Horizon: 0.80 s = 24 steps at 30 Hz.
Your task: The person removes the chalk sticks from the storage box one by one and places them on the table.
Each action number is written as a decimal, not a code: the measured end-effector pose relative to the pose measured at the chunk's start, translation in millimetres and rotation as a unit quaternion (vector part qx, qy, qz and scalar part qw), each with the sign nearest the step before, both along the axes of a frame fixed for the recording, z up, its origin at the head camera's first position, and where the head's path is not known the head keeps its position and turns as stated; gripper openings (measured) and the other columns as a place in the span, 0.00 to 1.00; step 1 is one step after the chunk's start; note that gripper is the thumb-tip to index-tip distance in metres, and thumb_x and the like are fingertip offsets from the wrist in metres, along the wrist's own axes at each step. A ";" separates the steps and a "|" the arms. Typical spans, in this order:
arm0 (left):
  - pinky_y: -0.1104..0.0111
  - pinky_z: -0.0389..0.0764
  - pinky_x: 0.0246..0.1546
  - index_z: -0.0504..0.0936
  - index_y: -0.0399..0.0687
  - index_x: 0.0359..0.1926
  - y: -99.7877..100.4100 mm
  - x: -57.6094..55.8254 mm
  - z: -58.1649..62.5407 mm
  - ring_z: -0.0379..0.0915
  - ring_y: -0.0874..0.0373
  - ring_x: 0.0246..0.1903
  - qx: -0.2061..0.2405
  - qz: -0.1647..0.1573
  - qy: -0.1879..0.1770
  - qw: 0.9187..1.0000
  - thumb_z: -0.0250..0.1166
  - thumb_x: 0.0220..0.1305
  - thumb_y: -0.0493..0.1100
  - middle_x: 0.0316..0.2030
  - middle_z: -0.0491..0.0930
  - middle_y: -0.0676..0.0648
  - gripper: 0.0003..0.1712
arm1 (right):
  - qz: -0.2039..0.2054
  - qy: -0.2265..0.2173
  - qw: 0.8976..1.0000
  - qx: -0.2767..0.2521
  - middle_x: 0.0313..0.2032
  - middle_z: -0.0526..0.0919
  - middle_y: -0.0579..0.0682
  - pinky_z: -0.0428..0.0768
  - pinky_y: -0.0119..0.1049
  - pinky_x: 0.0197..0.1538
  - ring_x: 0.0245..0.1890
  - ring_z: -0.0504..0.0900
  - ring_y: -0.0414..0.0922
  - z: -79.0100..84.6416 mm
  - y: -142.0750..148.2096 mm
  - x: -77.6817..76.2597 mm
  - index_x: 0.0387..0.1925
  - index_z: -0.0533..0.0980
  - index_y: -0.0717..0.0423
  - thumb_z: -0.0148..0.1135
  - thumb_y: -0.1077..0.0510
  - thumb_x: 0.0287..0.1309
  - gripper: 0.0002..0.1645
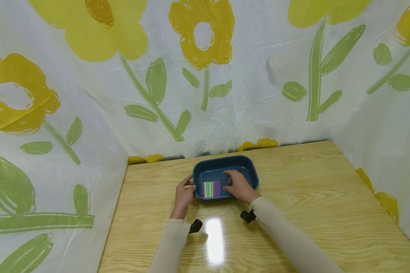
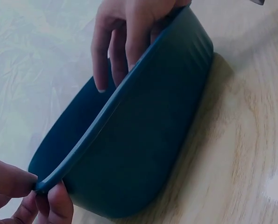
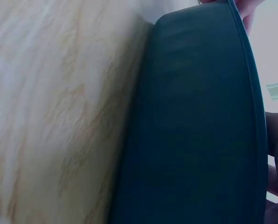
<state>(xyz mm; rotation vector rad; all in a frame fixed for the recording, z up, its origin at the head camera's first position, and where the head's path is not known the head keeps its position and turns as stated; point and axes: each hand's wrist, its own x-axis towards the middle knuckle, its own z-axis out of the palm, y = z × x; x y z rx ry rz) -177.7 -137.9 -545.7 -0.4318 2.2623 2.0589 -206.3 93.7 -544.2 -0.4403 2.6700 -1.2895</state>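
Note:
A dark blue rectangular plastic basin (image 1: 225, 160) sits on the wooden table. Side by side in its left part lies a row of chalk-like sticks (image 1: 210, 189), pale green in the middle with purple and pinkish ones at the ends. My left hand (image 1: 183, 197) pinches the basin's rim at the left end, as the left wrist view also shows at the rim (image 2: 78, 151). Over the basin's near wall reaches my right hand (image 1: 240, 185), its thumb and fingers apart inside, right of the sticks. Nothing shows between them. In the right wrist view the basin's wall (image 3: 199, 121) hides most of that hand.
White fabric with yellow flowers (image 1: 205, 34) hangs behind the table and along both sides. The wooden tabletop (image 1: 311, 182) extends to the right and toward me. A black device (image 1: 196, 226) is at my left wrist, another black device (image 1: 248, 216) at my right.

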 end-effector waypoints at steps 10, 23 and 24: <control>0.67 0.78 0.29 0.74 0.35 0.73 3.3 1.2 1.0 0.69 0.57 0.29 -0.004 0.011 0.002 1.000 0.54 0.74 0.25 0.51 0.73 0.34 0.28 | 0.013 -0.038 0.999 0.030 0.49 0.85 0.61 0.86 0.48 0.52 0.48 0.86 0.55 -4.5 -16.7 -12.7 0.63 0.77 0.70 0.76 0.68 0.59 0.31; 0.67 0.79 0.29 0.75 0.35 0.72 2.7 -0.4 -1.3 0.70 0.56 0.29 -0.015 0.019 0.002 1.000 0.55 0.73 0.25 0.48 0.72 0.38 0.28 | 0.029 -0.061 0.995 0.080 0.49 0.85 0.63 0.84 0.50 0.56 0.50 0.84 0.56 -3.4 -19.4 -17.7 0.62 0.78 0.72 0.78 0.63 0.59 0.32; 0.67 0.79 0.29 0.75 0.35 0.72 2.6 -0.4 -1.3 0.70 0.56 0.30 -0.015 0.019 0.001 1.000 0.55 0.74 0.25 0.48 0.72 0.39 0.28 | 0.032 -0.060 0.994 0.084 0.48 0.86 0.62 0.84 0.49 0.55 0.50 0.85 0.56 -4.1 -19.7 -18.0 0.62 0.78 0.72 0.78 0.63 0.59 0.31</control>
